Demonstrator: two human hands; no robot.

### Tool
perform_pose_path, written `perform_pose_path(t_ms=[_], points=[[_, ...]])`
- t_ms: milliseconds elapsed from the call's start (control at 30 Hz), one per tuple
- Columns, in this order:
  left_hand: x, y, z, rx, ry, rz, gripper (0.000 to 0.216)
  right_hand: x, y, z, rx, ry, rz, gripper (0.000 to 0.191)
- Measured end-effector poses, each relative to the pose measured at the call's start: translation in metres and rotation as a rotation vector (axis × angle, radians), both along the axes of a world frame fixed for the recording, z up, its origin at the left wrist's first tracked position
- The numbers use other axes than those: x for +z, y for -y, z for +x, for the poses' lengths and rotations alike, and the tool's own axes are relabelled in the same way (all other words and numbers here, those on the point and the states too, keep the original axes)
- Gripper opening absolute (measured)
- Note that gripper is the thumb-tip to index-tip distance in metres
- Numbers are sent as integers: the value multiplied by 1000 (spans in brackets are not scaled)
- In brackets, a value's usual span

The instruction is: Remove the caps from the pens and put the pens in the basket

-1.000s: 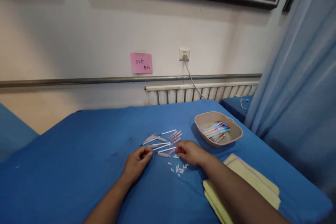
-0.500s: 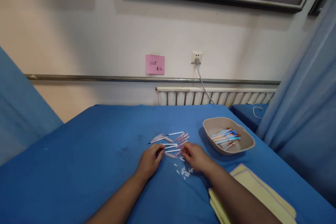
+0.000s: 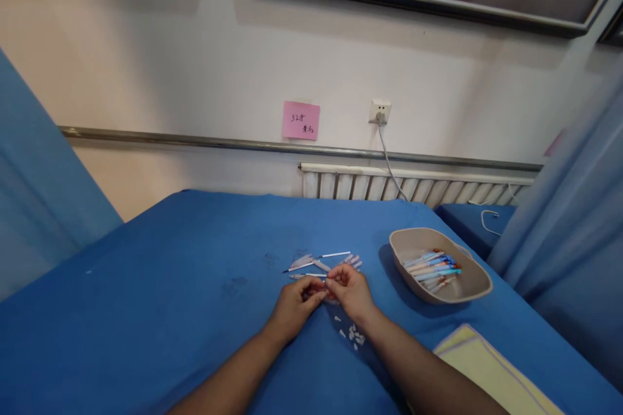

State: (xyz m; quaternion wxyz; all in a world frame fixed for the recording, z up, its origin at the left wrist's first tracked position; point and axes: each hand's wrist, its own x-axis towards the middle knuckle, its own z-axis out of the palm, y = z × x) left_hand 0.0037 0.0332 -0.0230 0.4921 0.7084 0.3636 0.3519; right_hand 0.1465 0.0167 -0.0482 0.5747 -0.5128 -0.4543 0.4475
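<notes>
My left hand [image 3: 293, 305] and my right hand [image 3: 352, 293] meet fingertip to fingertip low over the blue sheet. Both are closed in a pinch; whatever small piece sits between the fingers is too hidden to name. Just beyond them lie thin white pen refills with dark tips [image 3: 335, 254] and pinkish pen barrels [image 3: 351, 261], partly covered by my right hand. A heap of small white cone-shaped pieces [image 3: 355, 334] lies nearer to me, beside my right wrist.
On the right stands a beige basket [image 3: 474, 286] with several assembled-looking pens [image 3: 433, 267] inside. A folded yellow cloth [image 3: 487, 369] lies under my right forearm. Behind the blue-covered surface [image 3: 195, 259] are a radiator [image 3: 360, 185] and a wall rail. Blue curtains hang at both sides.
My hands have come together from apart, the right moving left toward the left hand. They now cover some refills and barrels that showed between them. The camera view has shifted slightly.
</notes>
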Motion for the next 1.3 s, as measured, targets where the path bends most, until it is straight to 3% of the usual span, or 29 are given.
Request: perform_pose_path(t_ms=[200,300,400,733,1300], points=[[-8,-11,-5,117,28,-56,20,5,7,14,-16,172,12,13],[-9,-13,-6,184,27,-51,22,11,17,33,46,792,80,4],[-8,-15,-5,230,48,-54,22,16,22,41,111,1029,91,8],[-3,-15,-4,260,74,-156,27,28,26,31,160,1155,32,12],[0,-12,-5,243,72,-187,25,26,27,23,190,1355,45,22]])
